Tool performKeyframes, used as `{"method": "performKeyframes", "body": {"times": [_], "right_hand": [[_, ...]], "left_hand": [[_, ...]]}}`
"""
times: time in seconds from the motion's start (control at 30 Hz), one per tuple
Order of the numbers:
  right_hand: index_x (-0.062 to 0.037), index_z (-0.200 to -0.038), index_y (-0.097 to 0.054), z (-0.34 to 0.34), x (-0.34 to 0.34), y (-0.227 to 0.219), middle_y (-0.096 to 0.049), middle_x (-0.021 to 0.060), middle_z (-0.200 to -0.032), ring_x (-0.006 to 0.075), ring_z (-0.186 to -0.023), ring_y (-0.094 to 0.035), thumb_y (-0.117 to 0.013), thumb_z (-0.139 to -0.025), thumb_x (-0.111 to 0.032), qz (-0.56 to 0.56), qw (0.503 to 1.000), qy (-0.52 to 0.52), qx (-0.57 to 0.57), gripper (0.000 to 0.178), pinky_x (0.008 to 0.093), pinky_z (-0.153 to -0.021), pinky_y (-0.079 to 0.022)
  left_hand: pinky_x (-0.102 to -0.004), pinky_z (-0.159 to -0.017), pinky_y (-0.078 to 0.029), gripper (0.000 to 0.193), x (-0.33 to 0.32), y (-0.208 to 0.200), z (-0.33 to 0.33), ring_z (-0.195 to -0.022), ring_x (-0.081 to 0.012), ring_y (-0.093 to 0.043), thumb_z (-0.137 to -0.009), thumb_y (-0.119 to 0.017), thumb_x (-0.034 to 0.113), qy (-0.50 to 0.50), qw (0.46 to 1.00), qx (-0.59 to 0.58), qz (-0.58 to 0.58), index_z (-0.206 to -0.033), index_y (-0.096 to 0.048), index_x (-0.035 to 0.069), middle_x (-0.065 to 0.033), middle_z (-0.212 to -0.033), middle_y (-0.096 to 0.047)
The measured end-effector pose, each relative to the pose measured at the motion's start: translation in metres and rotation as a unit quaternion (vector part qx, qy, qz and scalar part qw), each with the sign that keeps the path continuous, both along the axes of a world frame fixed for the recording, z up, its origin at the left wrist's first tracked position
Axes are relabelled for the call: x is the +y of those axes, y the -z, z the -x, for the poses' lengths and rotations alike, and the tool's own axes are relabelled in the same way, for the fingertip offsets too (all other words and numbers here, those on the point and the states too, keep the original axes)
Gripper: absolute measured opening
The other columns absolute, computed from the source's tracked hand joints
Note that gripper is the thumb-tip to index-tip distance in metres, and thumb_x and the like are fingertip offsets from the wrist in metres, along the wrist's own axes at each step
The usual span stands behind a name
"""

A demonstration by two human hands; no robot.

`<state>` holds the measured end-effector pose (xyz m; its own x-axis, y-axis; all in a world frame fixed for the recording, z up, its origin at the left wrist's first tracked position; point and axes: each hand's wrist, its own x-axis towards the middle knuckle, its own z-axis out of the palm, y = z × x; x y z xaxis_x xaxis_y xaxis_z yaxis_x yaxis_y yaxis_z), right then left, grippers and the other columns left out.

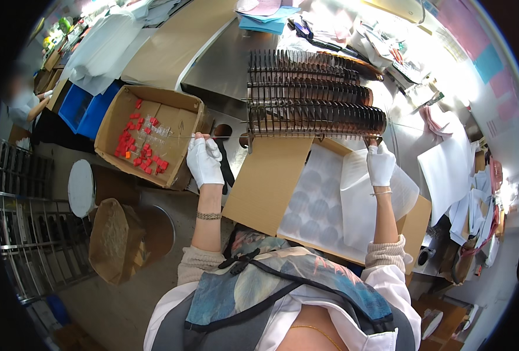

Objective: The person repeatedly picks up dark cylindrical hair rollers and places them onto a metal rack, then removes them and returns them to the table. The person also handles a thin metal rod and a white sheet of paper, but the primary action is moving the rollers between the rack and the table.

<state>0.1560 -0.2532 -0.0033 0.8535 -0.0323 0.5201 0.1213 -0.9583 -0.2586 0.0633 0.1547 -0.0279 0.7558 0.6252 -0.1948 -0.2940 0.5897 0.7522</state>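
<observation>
From a head mount, one wide fisheye view looks steeply down, the apron (265,274) close at six o'clock, the worktop (217,75) farther off toward twelve.

No text, label, number or sign can be read; the pink and blue papers (487,64) on the right-hand wall (508,149) and the white sheets (445,175) near it look too blurred for any wording
</observation>
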Motion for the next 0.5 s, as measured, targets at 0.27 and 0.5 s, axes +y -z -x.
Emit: {"method": "performKeyframes", "body": {"times": [0.27, 0.5], "right_hand": [[-0.0075, -0.092, -0.068, 0.0, -0.003, 0.003, -0.063, 0.0213, -0.067, 0.0409, -0.062, -0.062, -0.059, -0.093, -0.025, -0.026, 0.999, -0.02, 0.007, 0.02, 0.048, -0.056, -0.048], [-0.0058, -0.088, -0.066, 0.002, 0.001, 0.001, -0.062, 0.022, -0.067, 0.042, -0.061, -0.061, -0.059, -0.093, -0.024, -0.038, 0.999, -0.025, 0.001, 0.02, 0.0488, -0.055, -0.048]], "left_hand": [[-0.0235, -0.046, -0.041, 0.026, -0.007, -0.013, 0.003, -0.054, -0.0127, -0.054, -0.104, -0.048, 0.028, -0.029, 0.998, -0.001, -0.058, -0.095, -0.053, 0.005, -0.009, -0.074, -0.062], [-0.0239, -0.047, -0.042, 0.026, -0.005, -0.008, 0.004, -0.054, -0.0137, -0.055, -0.104, -0.046, 0.027, -0.022, 0.997, 0.001, -0.071, -0.097, -0.053, 0.003, -0.0113, -0.076, -0.064]]}}
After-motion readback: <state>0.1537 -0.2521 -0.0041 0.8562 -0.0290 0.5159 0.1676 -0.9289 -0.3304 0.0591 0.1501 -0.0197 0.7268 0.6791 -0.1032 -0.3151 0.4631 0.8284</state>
